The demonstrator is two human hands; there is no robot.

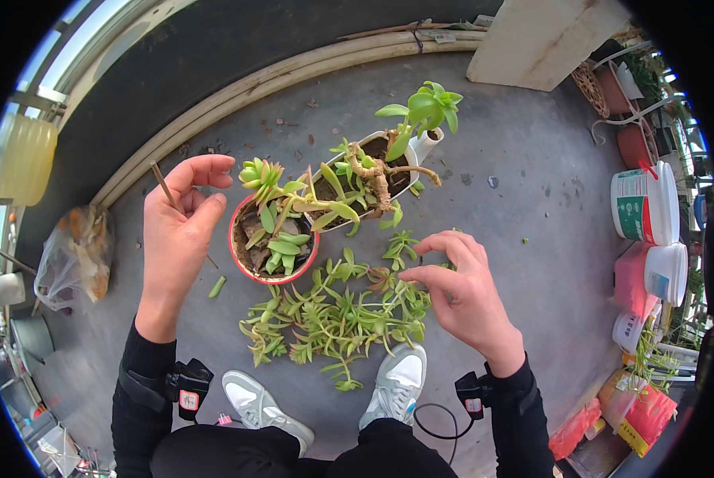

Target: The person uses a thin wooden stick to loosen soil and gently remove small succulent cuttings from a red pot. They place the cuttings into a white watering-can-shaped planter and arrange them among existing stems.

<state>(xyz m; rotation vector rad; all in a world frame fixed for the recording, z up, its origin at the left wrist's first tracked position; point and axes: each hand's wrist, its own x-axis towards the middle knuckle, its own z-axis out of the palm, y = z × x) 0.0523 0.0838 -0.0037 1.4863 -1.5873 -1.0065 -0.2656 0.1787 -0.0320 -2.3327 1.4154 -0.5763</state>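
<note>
My left hand (183, 211) is closed around a thin brown stick (162, 183), beside a round red-rimmed pot (233, 251). In that pot grow succulents with a rosette (263, 177) near my fingertips. My right hand (460, 279) hovers by the right end of a pile of succulent cuttings (337, 315) on the floor. Its fingers are bent and apart, with nothing I can make out in them. Behind the round pot stands a white oblong planter (414, 185) with a thick woody stem (377, 179) and a leafy green shoot (428, 110).
A single leaf (217, 287) lies on the grey floor (532, 303) left of the pile. My shoes (393, 386) stand close below it. White buckets (643, 203) line the right side; a plastic bag (76, 255) sits at left. Pale pipes (293, 76) and a slab (544, 40) are at the back.
</note>
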